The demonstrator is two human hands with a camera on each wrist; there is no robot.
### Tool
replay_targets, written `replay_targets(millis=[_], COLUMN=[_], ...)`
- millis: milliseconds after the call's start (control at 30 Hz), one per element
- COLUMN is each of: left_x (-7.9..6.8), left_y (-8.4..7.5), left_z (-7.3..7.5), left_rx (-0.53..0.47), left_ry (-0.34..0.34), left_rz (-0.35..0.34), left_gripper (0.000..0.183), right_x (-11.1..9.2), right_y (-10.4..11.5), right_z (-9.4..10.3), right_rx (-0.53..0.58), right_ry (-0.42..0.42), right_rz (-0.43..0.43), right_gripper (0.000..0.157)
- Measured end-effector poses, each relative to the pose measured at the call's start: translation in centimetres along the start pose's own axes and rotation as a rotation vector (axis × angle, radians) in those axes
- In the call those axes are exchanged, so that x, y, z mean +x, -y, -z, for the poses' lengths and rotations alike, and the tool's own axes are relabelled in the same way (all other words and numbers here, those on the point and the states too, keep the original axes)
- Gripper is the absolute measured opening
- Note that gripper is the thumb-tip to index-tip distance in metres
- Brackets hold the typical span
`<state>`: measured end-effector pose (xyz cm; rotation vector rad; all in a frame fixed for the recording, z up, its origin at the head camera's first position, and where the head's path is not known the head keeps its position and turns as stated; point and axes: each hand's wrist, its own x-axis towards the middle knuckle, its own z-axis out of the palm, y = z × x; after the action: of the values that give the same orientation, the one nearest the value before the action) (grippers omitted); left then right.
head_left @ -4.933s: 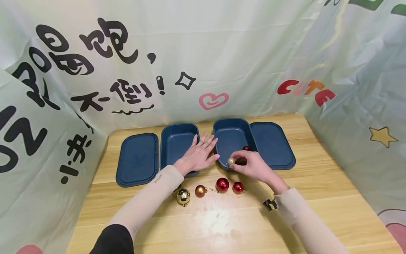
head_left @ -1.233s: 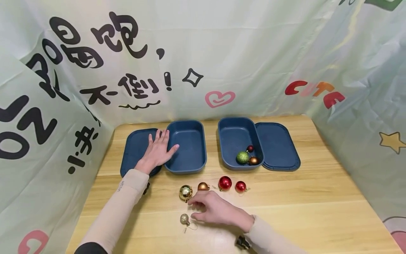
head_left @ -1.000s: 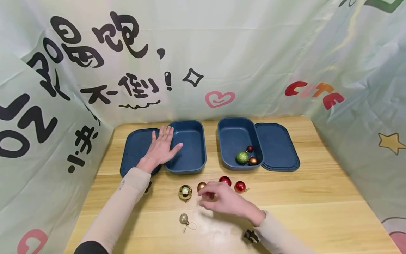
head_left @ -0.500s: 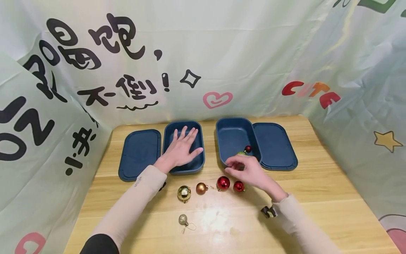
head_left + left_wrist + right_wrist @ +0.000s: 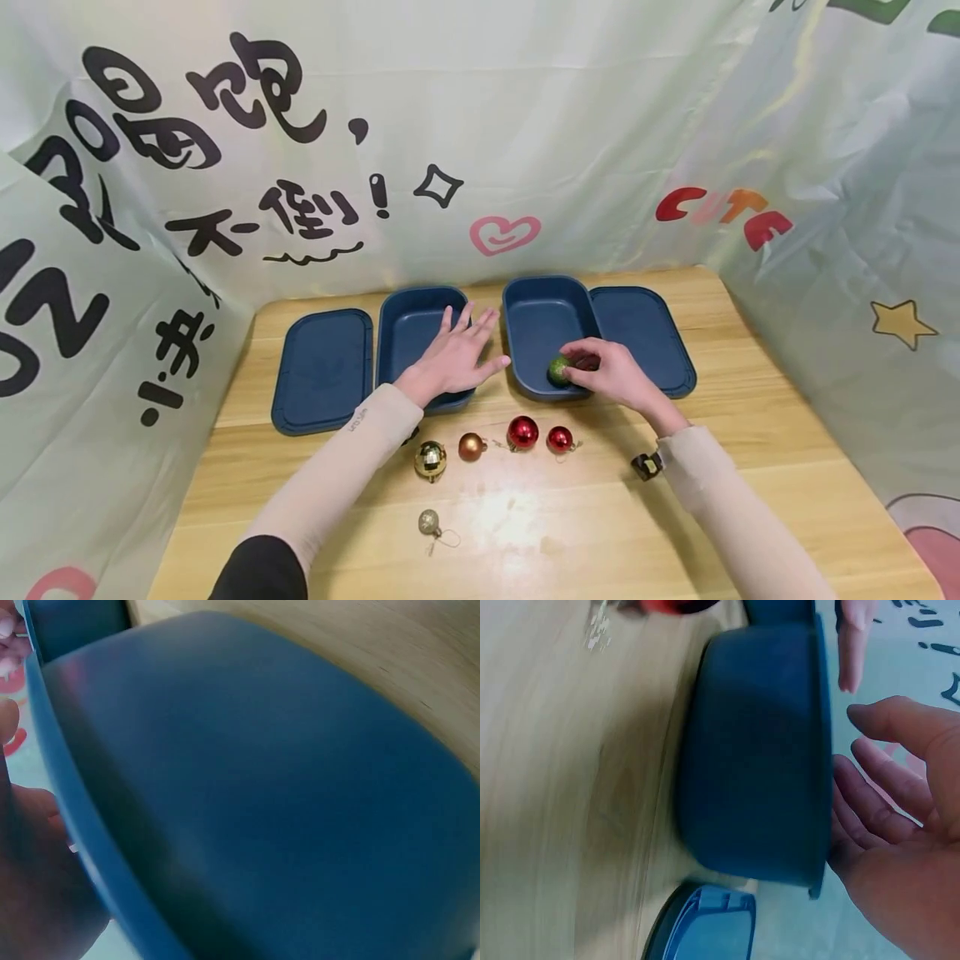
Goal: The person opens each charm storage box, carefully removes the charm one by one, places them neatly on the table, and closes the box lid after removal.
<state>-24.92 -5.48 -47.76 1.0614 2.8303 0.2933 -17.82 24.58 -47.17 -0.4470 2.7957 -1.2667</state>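
My left hand (image 5: 450, 362) hovers with spread fingers over the right edge of the left blue box (image 5: 405, 321). My right hand (image 5: 618, 375) is bent over the near right part of the right blue box (image 5: 543, 312). Its thumb and forefinger overlap a green glitter Christmas ball (image 5: 558, 371) in that box. In the right wrist view, the fingers of this hand (image 5: 922, 787) are loosely curved above the box rim, a gap showing between thumb and forefinger. The box wall hides the green ball there.
On the table lie a gold faceted ball (image 5: 431, 460), a copper ball (image 5: 471, 447), two red balls, the larger (image 5: 522, 432) beside the smaller (image 5: 560, 439), and a small pale gold glitter ball (image 5: 429, 522). Blue lids (image 5: 322, 367) (image 5: 645, 333) flank the boxes.
The pale gold ball, earlier in my right hand, now lies on the table. My right hand has moved from the loose balls to the right box. My left hand has shifted right.
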Motion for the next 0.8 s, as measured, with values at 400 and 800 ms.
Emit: replay_targets(millis=[400,800], left_x=[1.0,1.5], left_y=[-0.5,-1.1], left_z=[-0.8,-1.5], left_rx=[0.027,0.024], left_ry=[0.012,0.027], left_rz=[-0.010,-0.005], left_gripper=[0.085,0.084], right_x=[1.4,2.8], right_y=[-0.7,-0.6], right_z=[0.2,-0.4], right_rx=[-0.058,-0.152], right_ry=[0.097,0.175], right_rz=[-0.041,-0.078], right_gripper=[0.042,0.044])
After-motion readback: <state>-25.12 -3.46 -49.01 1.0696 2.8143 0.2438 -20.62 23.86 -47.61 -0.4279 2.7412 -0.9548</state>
